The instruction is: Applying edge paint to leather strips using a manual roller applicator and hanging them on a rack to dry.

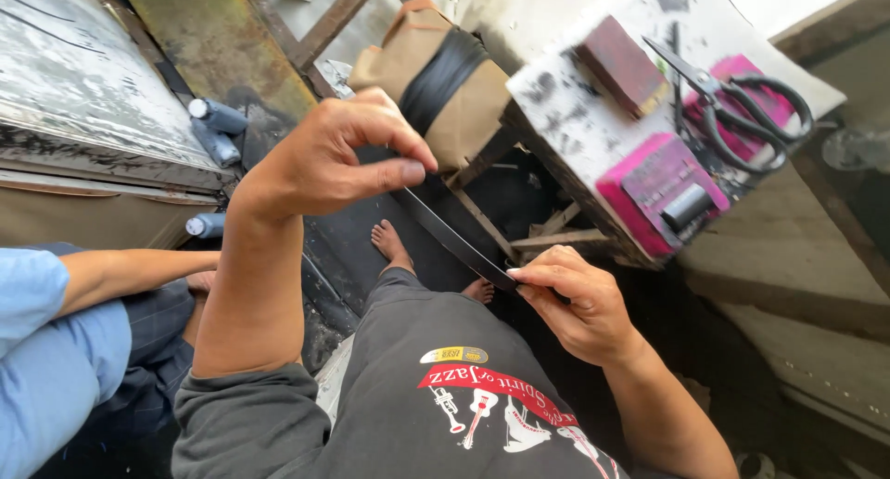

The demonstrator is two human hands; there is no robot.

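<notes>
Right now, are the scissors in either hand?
No. The scissors lie on the white stand, while the left hand and right hand pinch the two ends of a black strip.

A black strip (pixel 454 241) runs across the middle of the frame, and a wider black band wraps the tan bundle (pixel 436 80) at upper centre. At upper right, the white bench (pixel 575 117), smudged with black, carries bright pink blocks (pixel 654 187), a dark red block (pixel 621 66) and black-handled scissors (pixel 742 103). Lower down, a dark grey shirt (pixel 408 414) shows a red banner with white print, and a light blue sleeve (pixel 46 349) fills the lower left.
</notes>
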